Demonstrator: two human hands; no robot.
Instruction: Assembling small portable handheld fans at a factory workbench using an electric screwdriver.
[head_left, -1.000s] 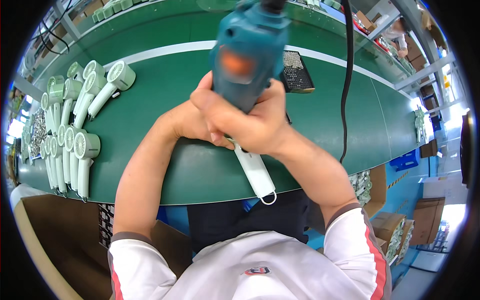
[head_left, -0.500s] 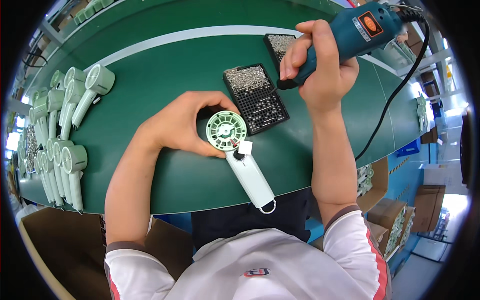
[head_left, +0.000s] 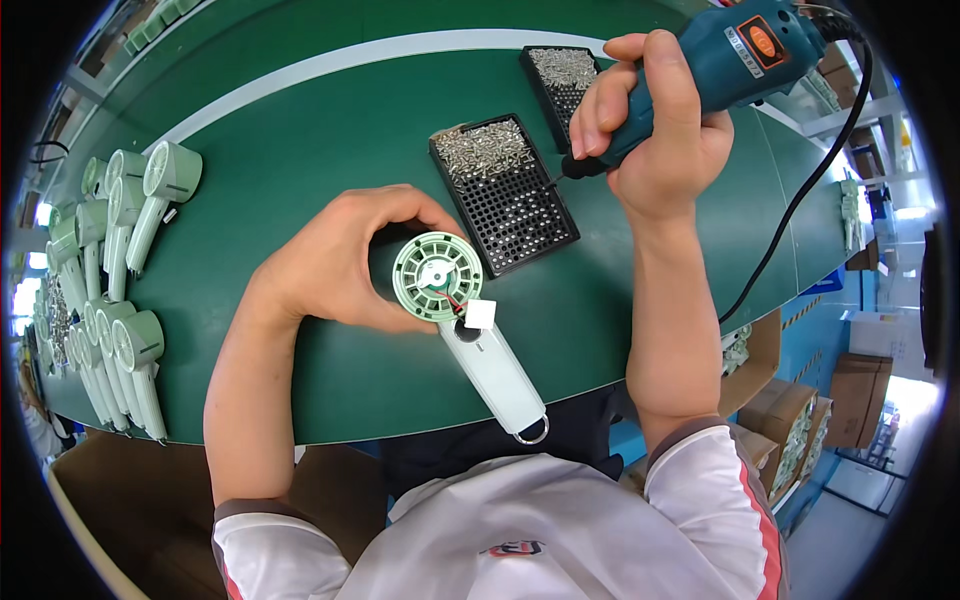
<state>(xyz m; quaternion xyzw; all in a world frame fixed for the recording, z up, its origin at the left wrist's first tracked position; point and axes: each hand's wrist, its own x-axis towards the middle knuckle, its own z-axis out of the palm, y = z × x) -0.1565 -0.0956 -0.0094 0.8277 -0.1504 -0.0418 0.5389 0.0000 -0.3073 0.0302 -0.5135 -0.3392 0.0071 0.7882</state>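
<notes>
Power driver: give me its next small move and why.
Perhaps steer the bit of the power driver onto a screw in the nearer black tray: the bit appears at that tray's edge, screws sit in its holes, and the left hand curls around the open fan head.

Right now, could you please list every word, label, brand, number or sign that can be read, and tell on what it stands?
Driver: an orange label with letters, not copied here.
Driver: a white strip with printed characters, also not copied.
Shirt: a red and dark emblem, no words I can read.
Fan: a small dark mark on its handle, too small to read.
</notes>
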